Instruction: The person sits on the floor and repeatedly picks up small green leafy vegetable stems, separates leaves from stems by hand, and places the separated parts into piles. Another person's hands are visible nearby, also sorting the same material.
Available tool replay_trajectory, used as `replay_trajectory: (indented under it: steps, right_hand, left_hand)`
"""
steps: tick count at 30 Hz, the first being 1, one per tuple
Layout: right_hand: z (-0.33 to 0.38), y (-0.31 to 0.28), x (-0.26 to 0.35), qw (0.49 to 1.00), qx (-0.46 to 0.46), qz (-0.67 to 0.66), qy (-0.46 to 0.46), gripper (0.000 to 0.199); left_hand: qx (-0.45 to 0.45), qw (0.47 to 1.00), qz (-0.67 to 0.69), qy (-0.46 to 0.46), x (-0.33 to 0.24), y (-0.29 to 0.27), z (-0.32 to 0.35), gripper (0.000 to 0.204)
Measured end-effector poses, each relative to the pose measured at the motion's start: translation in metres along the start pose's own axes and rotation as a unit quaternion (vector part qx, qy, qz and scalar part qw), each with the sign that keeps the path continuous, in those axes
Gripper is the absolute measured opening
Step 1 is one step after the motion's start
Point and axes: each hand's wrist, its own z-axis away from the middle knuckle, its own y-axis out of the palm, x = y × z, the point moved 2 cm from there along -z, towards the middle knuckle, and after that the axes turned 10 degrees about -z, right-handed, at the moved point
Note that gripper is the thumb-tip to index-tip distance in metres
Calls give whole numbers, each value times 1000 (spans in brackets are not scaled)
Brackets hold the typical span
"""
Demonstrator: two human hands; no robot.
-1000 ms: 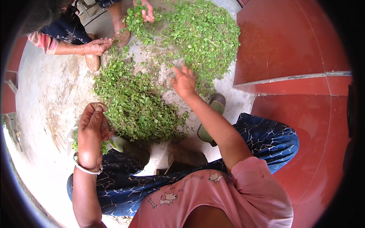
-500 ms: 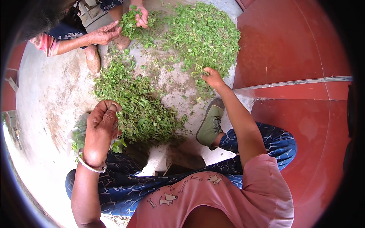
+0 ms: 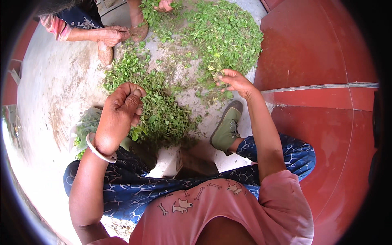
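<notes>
My left hand (image 3: 120, 112), with a white bangle on its wrist, is closed above the near heap of leafy greens (image 3: 161, 116). Bright green leaves (image 3: 139, 131) poke out below its fingers; most of what it grips is hidden by the hand. My right hand (image 3: 237, 83) hovers at the near edge of the larger far heap of leafy greens (image 3: 224, 34), its fingers apart. Small yellowish leaves lie close to its fingertips, and no held thing shows in it.
Across from me, another person's hand (image 3: 112, 36) is over the concrete floor (image 3: 53, 90), and their other hand (image 3: 164, 5) is at some greens. A clear plastic bag (image 3: 86, 124) with greens stands beside my left wrist. Red panels (image 3: 306, 49) rise on the right, beyond my green shoe (image 3: 226, 128).
My left hand has moved up and right, its leaves along with it. The fingers of my right hand have spread from a pinch. The other person's hands have drawn apart.
</notes>
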Motion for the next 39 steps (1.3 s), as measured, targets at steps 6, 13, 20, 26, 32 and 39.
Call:
replay_trajectory:
  steps: [6,13,20,26,32,39]
  right_hand:
    - [-11,-19,-15,999,26,-21,16,24]
    - [-18,12,-52,816,-216,489,-219,23]
    - [-45,86,-85,681,-75,635,-356,22]
    - [-61,93,-107,620,-36,704,-344,22]
    - [-69,94,-105,637,-21,711,-296,23]
    - [-51,88,-58,879,59,429,-201,9]
  left_hand:
    - [8,1000,22,-18,5,-6,4,16]
    - [-11,996,84,-36,7,-11,5,13]
    - [-95,993,51,-54,6,-12,9,12]
    - [-78,995,38,-53,11,-12,11,13]
    - [-50,997,28,-50,12,-15,13,16]
    - [-46,997,31,-45,17,-16,14,16]
